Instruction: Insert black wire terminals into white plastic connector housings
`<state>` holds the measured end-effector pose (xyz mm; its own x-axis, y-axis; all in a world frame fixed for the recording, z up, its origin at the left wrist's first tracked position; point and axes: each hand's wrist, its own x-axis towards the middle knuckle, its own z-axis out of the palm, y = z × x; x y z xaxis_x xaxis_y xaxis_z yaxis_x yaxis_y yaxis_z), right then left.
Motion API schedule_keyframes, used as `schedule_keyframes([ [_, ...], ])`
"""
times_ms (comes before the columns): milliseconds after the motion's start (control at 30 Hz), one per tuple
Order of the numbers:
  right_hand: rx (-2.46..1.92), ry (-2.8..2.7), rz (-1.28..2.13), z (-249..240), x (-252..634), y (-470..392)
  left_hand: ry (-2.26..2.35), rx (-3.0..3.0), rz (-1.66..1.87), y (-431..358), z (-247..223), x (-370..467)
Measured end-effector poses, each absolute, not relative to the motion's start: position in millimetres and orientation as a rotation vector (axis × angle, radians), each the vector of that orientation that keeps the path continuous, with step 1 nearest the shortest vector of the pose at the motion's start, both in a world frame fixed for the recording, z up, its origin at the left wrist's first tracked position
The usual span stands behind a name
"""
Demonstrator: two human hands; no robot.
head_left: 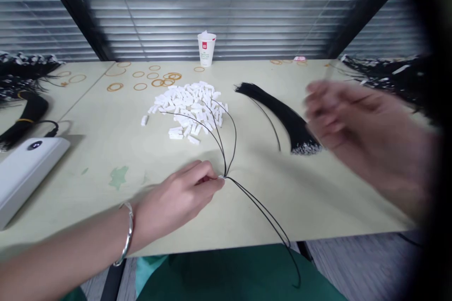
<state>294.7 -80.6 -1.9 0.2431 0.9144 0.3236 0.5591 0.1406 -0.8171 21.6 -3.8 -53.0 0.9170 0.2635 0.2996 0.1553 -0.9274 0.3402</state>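
My left hand (183, 193), with a silver bracelet on the wrist, is closed in a pinch above the near part of the table. Between its thumb and forefinger are several thin black wires (254, 200), fanning away from the fingertips; a small whitish end shows there. Some reach toward the pile of white plastic connector housings (192, 103), others hang past the table's front edge. My right hand (363, 127) is raised at the right, smeared by motion, its fingers partly curled; whether it holds anything is unclear. Near it lies a bundle of black wires (278, 110) with silvery terminal ends.
One loose wire (270, 122) lies beside the bundle. Rubber bands (160, 80) are scattered behind the pile, near a paper cup (206, 51). A white power bank (28, 169) and a banded wire bundle (26, 115) sit left. More wires (391, 77) lie far right.
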Motion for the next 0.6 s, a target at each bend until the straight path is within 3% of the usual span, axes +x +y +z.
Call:
schedule_keyframes([
  [67,-1.307,-1.395,0.912,-9.5,254.3,-71.5,0.310,2.766,0.484,-3.9,-53.4,21.8],
  [133,-1.272,-1.442,1.101,-18.9,227.7,-65.4,0.307,2.765,0.493,-4.0,-53.8,22.2],
  [333,-1.465,-1.659,0.819,-40.5,218.6,-66.1,0.293,2.802,0.520,-5.2,-52.0,23.1],
  [600,-1.514,-1.734,0.688,-46.2,221.9,-69.9,0.307,2.818,0.528,-6.0,-49.9,23.5],
])
